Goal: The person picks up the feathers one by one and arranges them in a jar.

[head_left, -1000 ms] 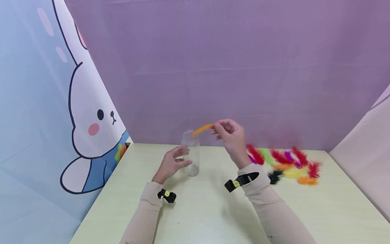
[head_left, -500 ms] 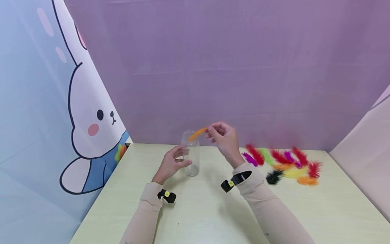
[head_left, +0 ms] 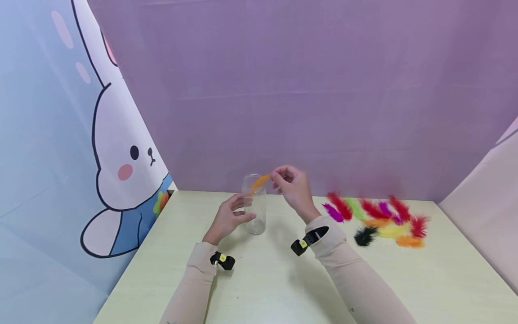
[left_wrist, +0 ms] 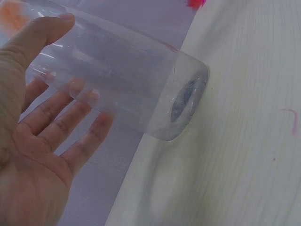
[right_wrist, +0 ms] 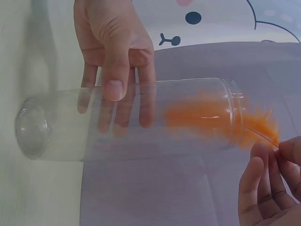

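A clear, tall plastic jar (head_left: pixel 256 207) stands upright on the table, its mouth uncovered. My left hand (head_left: pixel 228 217) holds it from the left, thumb on the near side and fingers round the back, seen through the wall in the right wrist view. An orange feather (right_wrist: pixel 202 115) reaches through the mouth into the upper part of the jar. Its quill end sticks out past the rim, pinched between thumb and forefinger of my right hand (head_left: pixel 294 186). In the left wrist view the feather is a blurred orange patch at the top left corner.
Several loose feathers lie at the back right of the table (head_left: pixel 259 279): red (head_left: pixel 339 205), purple (head_left: pixel 333 212), green, yellow, orange (head_left: pixel 409 241) and black (head_left: pixel 365 236). A purple cloth (head_left: pixel 307 90) hangs behind, and a rabbit-print sheet (head_left: pixel 121 157) hangs at the left.
My right hand has moved left and slightly down, bringing the orange feather from over the rim into the jar. The left hand and jar have stayed in place.
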Available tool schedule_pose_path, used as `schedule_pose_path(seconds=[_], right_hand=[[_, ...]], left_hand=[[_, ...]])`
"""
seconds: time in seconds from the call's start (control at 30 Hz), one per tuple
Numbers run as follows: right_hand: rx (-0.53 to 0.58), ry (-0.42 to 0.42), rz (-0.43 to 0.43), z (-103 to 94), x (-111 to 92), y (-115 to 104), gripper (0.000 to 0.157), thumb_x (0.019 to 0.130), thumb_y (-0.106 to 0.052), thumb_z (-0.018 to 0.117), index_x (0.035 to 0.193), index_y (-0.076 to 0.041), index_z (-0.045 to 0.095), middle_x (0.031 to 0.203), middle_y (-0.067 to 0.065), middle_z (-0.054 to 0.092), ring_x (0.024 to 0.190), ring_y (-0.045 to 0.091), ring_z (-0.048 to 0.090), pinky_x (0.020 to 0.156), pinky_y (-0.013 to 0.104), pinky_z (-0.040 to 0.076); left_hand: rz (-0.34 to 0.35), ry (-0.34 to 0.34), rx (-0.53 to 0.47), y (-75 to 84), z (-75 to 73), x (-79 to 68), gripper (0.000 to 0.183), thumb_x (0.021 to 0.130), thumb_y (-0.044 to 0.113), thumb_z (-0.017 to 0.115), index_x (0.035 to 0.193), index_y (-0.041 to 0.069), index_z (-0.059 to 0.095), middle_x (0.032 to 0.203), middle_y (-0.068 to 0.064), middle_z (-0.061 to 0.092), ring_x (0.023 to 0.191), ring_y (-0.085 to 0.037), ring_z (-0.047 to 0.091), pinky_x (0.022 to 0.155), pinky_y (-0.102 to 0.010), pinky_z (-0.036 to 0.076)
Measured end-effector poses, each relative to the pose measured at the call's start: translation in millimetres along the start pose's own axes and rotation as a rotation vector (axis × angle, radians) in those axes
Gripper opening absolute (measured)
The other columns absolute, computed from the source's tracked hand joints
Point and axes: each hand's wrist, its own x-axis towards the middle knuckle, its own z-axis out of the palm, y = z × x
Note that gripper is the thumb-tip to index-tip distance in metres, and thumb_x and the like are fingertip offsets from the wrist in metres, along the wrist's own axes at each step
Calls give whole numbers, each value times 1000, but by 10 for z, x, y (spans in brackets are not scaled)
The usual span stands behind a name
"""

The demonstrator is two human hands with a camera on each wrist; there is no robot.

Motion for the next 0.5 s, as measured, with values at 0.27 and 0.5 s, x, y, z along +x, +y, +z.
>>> schedule_pose_path(seconds=[0.27, 0.5], right_hand=[[-62, -1, 18, 42, 9, 37, 14, 98, -22, 70, 102, -9, 72, 92, 12, 72, 72, 18, 68, 62, 26, 60], [-58, -5, 48, 98, 25, 40, 12, 97, -18, 71, 102, -7, 73, 91, 10, 71, 69, 17, 66, 60, 24, 58]], left_hand=[[-3, -3, 1, 8, 10, 6, 65, 84, 21, 87, 141, 18, 57, 138, -14, 65, 130, -28, 61, 104, -42, 57], [12, 8, -4, -21, 9, 14, 67, 83, 22, 88, 142, 16, 56, 138, -17, 65, 128, -27, 63, 102, -40, 58]])
